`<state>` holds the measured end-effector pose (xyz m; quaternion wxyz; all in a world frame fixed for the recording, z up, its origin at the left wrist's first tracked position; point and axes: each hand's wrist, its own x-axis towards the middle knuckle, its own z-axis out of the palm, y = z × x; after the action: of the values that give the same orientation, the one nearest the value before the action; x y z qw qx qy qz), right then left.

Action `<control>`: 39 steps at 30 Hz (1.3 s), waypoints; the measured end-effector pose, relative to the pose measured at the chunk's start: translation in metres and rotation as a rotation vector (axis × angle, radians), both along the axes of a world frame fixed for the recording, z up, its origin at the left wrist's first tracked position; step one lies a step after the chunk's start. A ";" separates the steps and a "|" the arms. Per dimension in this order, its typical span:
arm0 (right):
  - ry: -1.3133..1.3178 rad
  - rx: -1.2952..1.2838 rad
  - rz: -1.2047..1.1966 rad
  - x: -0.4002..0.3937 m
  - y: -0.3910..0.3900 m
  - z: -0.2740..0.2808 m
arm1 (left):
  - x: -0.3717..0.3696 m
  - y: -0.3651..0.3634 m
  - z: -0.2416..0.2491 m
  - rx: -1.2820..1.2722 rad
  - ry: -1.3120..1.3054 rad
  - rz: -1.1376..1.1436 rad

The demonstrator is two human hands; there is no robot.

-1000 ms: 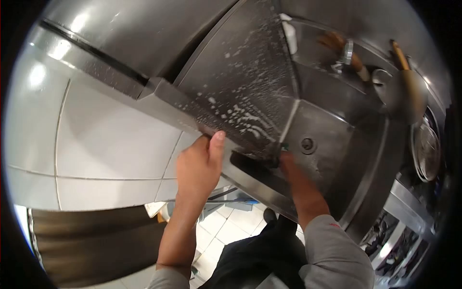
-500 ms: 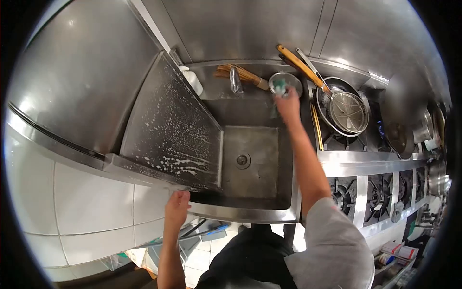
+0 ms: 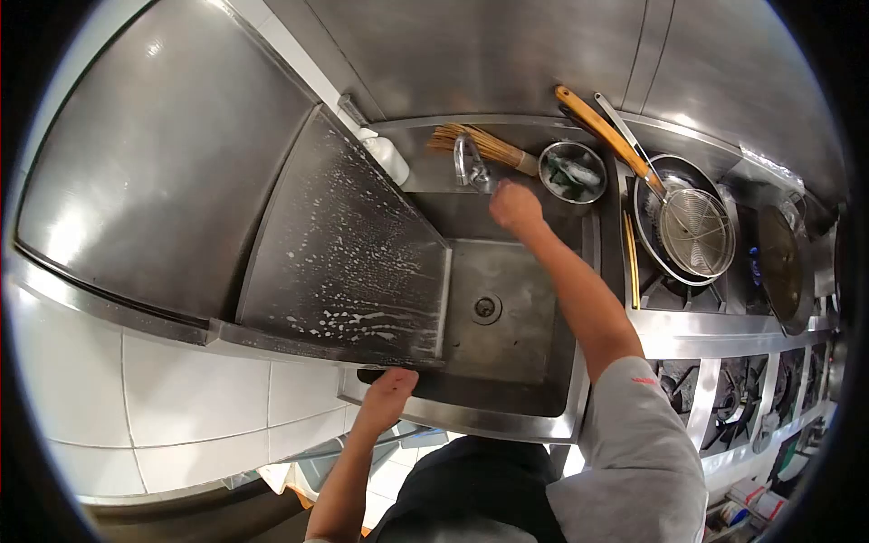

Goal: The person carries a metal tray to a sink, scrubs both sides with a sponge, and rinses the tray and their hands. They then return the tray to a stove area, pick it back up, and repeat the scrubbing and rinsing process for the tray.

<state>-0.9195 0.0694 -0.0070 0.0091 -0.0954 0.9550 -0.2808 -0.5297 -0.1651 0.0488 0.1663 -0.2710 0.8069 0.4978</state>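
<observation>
Right hand (image 3: 516, 208) up at the faucet (image 3: 463, 161), left hand (image 3: 391, 389) down by the sudsy steel panel (image 3: 348, 258).
So, going clockwise off the drain (image 3: 486, 309): faucet's at 12, panel at 10, left hand at 8, fingers bunched near its lower edge. Hands are well apart; honestly can't tell if either's gripping, since both hide their own fingertips. Steel bowl (image 3: 572, 172) at 1 holds some hard-to-make-out green and whitish stuff.
</observation>
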 end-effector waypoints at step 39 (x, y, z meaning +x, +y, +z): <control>-0.729 -1.911 -0.317 0.036 -0.038 -0.018 | -0.351 0.119 -0.080 1.164 0.453 0.557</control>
<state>-0.8835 0.0311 -0.0246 0.1811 0.1548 0.2743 -0.9317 -0.8807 -0.0458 -0.0315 -0.0224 -0.2242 0.3229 0.9192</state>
